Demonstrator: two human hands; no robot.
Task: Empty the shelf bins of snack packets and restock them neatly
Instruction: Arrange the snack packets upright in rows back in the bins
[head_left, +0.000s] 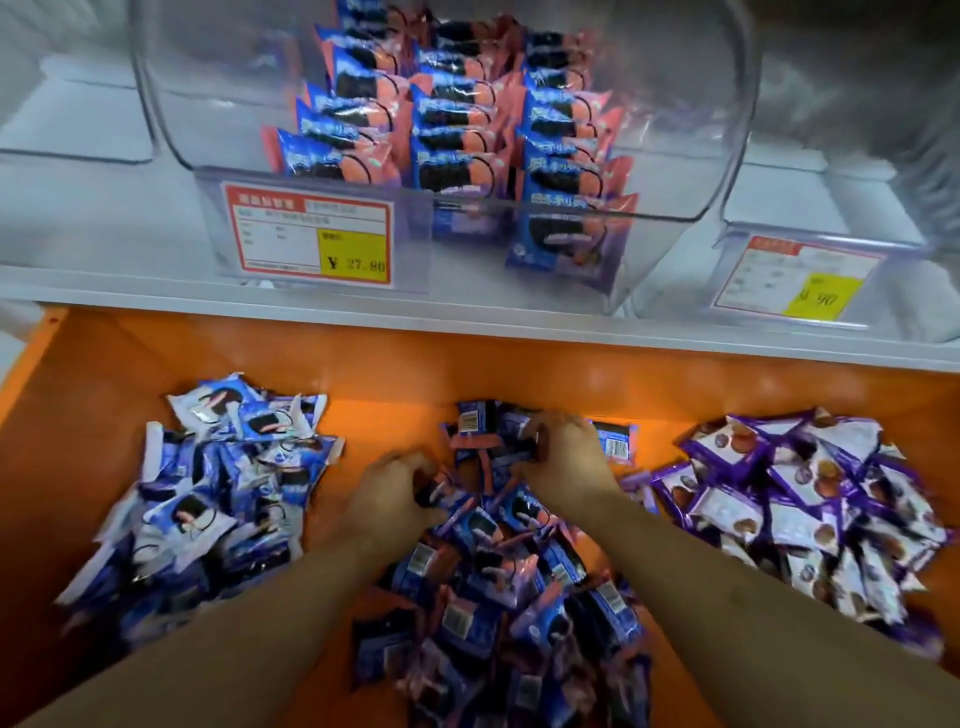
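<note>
Item: pink-edged packets, heaped under both hands. I read left hand and right hand each clamped on packets. Risk: neighbouring white-blue pile left of them mixing in; clear bin above.

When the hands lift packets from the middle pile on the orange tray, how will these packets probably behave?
The pink-and-blue packets look small and glossy, so they are probably light and may slide off each other. The pile is loose, so neighbours could shift when the left hand or the right hand pulls some out. The crimped ends seem floppy, the middle firmer.
</note>
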